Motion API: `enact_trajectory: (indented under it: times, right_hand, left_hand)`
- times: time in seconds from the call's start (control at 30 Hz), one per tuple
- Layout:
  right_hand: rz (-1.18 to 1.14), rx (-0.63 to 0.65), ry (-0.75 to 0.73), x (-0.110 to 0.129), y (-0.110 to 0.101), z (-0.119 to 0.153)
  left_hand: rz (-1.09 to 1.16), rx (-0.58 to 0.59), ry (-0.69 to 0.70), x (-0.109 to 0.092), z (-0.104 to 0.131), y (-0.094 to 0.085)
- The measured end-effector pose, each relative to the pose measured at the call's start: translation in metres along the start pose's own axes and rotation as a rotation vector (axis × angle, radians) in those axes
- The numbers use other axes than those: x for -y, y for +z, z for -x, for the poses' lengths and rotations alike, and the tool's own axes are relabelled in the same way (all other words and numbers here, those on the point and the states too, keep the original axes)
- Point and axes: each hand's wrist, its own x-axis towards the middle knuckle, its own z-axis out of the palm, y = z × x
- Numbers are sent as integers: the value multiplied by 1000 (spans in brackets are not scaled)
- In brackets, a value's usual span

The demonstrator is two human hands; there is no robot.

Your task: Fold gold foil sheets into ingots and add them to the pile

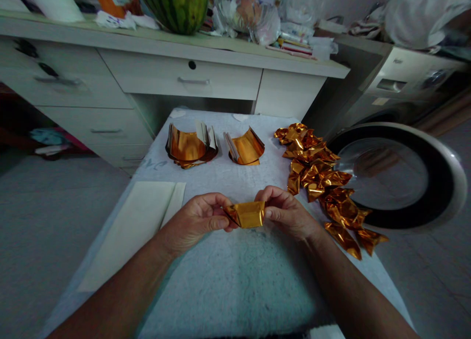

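Observation:
A small folded piece of gold foil paper is held level above the cloth-covered table, between my two hands. My left hand pinches its left end, which tapers to a point. At the right end, my right hand grips the edge between thumb and fingers. Beyond them lie two curled stacks of gold foil sheets, a larger left stack and a smaller right stack. Several folded gold foil pieces are heaped along the table's right side.
White paper sheets lie flat at the table's left. An open washing machine door juts out beside the right edge. Behind the table stands a white cabinet with a watermelon and bags on top.

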Motion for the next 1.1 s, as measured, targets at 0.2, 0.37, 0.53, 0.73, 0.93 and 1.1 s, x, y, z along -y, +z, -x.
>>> enact_trajectory:
  times: [0.2,0.37,0.53,0.73,0.93,1.1]
  right_hand:
    - [29,16,38,-2,1,0]
    - [57,35,54,-3,1,0]
    - [42,37,40,-2,2,-1]
    - [52,35,30,-3,0,-1]
    - [100,-25,3,-3,-2,-1]
    - [330,-215,15,-2,3,0]
  left_hand:
    - [-100,-71,-5,0,-2,2]
    - [-114,-89,17,3,-1,0]
    - [-50,-10,-11,5,1,-1]
    - [-130,-14,8,3,0,2]
    - [-540,-104,193,1,0,2]
    - [-1100,-102,473,7,0,1]
